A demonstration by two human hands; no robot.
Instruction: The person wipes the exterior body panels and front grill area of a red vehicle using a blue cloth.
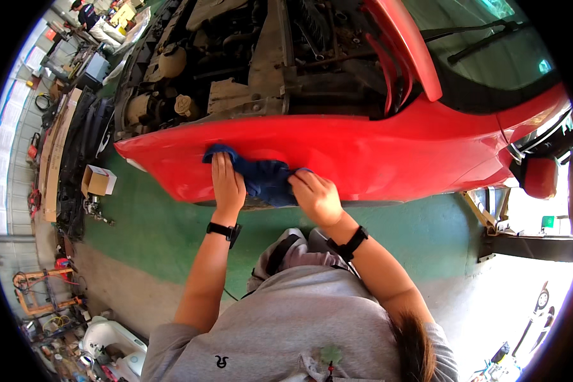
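Observation:
A dark blue cloth (264, 176) lies bunched against the red front fender (388, 149) of a car. My left hand (226, 181) presses one end of it to the panel, fingers stretched out together over the fabric. At the cloth's other end, my right hand (316, 196) has its fingers curled onto the fabric, gripping it. Between the two hands the cloth hangs in folds, its lower part reaching the wheel arch. Both wrists wear black bands.
Beyond the fender lies the uncovered engine bay (235, 57). A red side mirror (541, 177) juts out at the right. On the left are an open cardboard box (97, 181), long car parts and an orange metal frame (44, 290). Another person (99, 22) is at the far left.

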